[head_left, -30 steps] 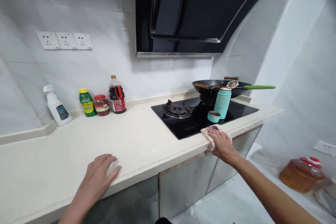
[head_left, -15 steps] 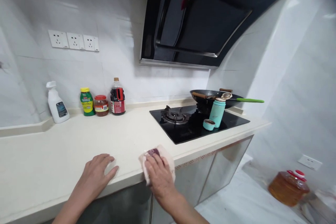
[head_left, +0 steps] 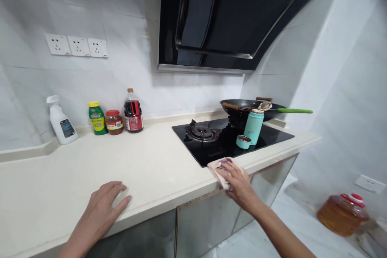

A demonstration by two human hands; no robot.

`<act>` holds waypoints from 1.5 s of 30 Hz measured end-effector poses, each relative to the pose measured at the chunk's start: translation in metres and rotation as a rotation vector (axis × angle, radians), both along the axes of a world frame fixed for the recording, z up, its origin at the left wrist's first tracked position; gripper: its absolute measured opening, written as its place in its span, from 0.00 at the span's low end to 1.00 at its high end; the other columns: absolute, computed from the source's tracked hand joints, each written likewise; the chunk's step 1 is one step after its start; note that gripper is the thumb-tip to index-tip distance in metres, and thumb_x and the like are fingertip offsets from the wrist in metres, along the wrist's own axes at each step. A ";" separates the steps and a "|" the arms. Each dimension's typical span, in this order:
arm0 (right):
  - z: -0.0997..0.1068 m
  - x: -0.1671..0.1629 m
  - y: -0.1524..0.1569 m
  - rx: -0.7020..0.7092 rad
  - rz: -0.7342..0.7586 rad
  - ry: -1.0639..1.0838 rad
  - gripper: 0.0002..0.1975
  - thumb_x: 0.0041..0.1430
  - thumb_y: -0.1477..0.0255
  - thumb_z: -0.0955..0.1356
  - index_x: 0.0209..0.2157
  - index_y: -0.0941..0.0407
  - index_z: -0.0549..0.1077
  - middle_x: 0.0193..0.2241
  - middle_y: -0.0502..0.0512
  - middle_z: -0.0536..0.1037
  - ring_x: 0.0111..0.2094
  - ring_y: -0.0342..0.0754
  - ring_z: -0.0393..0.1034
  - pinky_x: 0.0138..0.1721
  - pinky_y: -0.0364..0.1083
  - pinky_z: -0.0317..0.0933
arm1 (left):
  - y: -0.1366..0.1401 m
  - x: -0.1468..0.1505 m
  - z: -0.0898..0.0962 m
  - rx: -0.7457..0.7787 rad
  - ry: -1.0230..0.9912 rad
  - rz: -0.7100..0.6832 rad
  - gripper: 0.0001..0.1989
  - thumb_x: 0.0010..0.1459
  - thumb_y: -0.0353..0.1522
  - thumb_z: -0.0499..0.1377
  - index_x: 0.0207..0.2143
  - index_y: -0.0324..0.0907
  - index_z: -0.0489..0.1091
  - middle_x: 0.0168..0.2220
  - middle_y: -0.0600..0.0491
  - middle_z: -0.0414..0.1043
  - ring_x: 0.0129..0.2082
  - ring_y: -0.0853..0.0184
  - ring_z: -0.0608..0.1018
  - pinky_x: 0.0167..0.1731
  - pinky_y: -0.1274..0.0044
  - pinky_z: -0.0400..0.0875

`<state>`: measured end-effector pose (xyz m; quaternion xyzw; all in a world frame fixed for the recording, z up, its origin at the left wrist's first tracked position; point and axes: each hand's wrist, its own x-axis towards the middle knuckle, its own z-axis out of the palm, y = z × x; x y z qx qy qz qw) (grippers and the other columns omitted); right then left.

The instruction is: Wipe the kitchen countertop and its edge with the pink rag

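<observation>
A flat hand and a firm, even push seemed best for the cloth (head_left: 215,167), clear of the blue-green cup (head_left: 243,143). The right hand (head_left: 239,186) held it under its fingers; it draped over the worktop's (head_left: 145,169) front edge, beside the hob's (head_left: 208,154) near left corner. The left hand (head_left: 101,208) was loosely spread, with nothing showing in it.

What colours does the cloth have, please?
The cloth is pale pink with a dark purplish patch; the head view shows it best.
</observation>
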<state>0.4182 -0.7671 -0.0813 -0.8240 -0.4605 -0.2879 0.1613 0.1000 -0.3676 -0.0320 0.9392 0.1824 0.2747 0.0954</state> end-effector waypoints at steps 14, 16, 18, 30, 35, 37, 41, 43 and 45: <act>0.058 0.073 0.051 0.134 -0.413 0.281 0.31 0.57 0.61 0.62 0.58 0.65 0.67 0.54 0.72 0.71 0.57 0.65 0.65 0.58 0.57 0.62 | -0.017 -0.006 0.011 -0.061 -0.035 -0.021 0.12 0.62 0.42 0.57 0.43 0.47 0.74 0.50 0.48 0.78 0.54 0.55 0.77 0.52 0.63 0.70; 0.059 0.071 0.070 0.063 -0.442 0.293 0.30 0.59 0.59 0.63 0.57 0.65 0.70 0.57 0.75 0.69 0.60 0.69 0.61 0.60 0.62 0.58 | -0.019 -0.006 0.012 -0.081 -0.026 -0.018 0.11 0.62 0.40 0.58 0.43 0.47 0.74 0.50 0.49 0.77 0.54 0.55 0.77 0.52 0.63 0.70; 0.061 0.061 0.090 -0.017 -0.454 0.305 0.31 0.62 0.57 0.63 0.59 0.63 0.69 0.61 0.75 0.64 0.64 0.71 0.55 0.62 0.66 0.53 | -0.021 -0.006 0.014 -0.098 -0.018 -0.015 0.11 0.62 0.40 0.57 0.44 0.46 0.73 0.50 0.49 0.77 0.54 0.56 0.76 0.53 0.62 0.68; 0.088 -0.102 0.238 -0.442 0.194 0.356 0.29 0.72 0.56 0.60 0.70 0.47 0.58 0.73 0.54 0.43 0.72 0.64 0.34 0.69 0.63 0.39 | -0.024 -0.008 0.016 -0.118 -0.023 -0.011 0.09 0.61 0.38 0.58 0.42 0.47 0.73 0.50 0.49 0.77 0.54 0.57 0.76 0.53 0.64 0.67; 0.086 -0.117 0.197 -0.398 0.329 0.385 0.29 0.67 0.63 0.62 0.68 0.48 0.62 0.72 0.49 0.46 0.72 0.55 0.35 0.71 0.59 0.40 | -0.019 -0.008 0.011 -0.123 -0.040 -0.024 0.09 0.62 0.37 0.58 0.43 0.47 0.72 0.50 0.50 0.77 0.55 0.57 0.76 0.53 0.63 0.67; 0.075 -0.106 0.166 -0.351 0.241 0.362 0.29 0.68 0.64 0.60 0.69 0.49 0.61 0.72 0.48 0.47 0.72 0.54 0.37 0.71 0.60 0.41 | -0.018 -0.008 0.008 -0.126 -0.050 -0.031 0.10 0.62 0.37 0.58 0.44 0.46 0.72 0.50 0.50 0.77 0.55 0.57 0.75 0.54 0.63 0.67; 0.046 -0.067 0.113 -0.267 0.114 0.243 0.29 0.71 0.61 0.56 0.69 0.53 0.61 0.71 0.51 0.49 0.72 0.54 0.39 0.71 0.61 0.44 | -0.021 -0.008 0.005 -0.105 -0.070 -0.040 0.10 0.62 0.36 0.58 0.45 0.46 0.72 0.50 0.50 0.77 0.55 0.57 0.75 0.54 0.64 0.68; 0.034 -0.047 0.103 -0.264 0.145 0.187 0.29 0.72 0.59 0.54 0.69 0.53 0.61 0.71 0.51 0.50 0.72 0.53 0.39 0.71 0.59 0.46 | -0.025 -0.009 0.005 -0.082 -0.080 -0.040 0.10 0.62 0.35 0.59 0.46 0.46 0.72 0.50 0.50 0.77 0.55 0.57 0.75 0.54 0.64 0.68; 0.029 -0.031 0.108 -0.302 0.180 0.145 0.30 0.72 0.59 0.54 0.70 0.52 0.60 0.71 0.50 0.50 0.72 0.53 0.39 0.71 0.59 0.46 | -0.028 -0.010 0.006 -0.065 -0.083 -0.035 0.10 0.62 0.34 0.59 0.46 0.46 0.72 0.51 0.49 0.76 0.55 0.57 0.75 0.54 0.63 0.69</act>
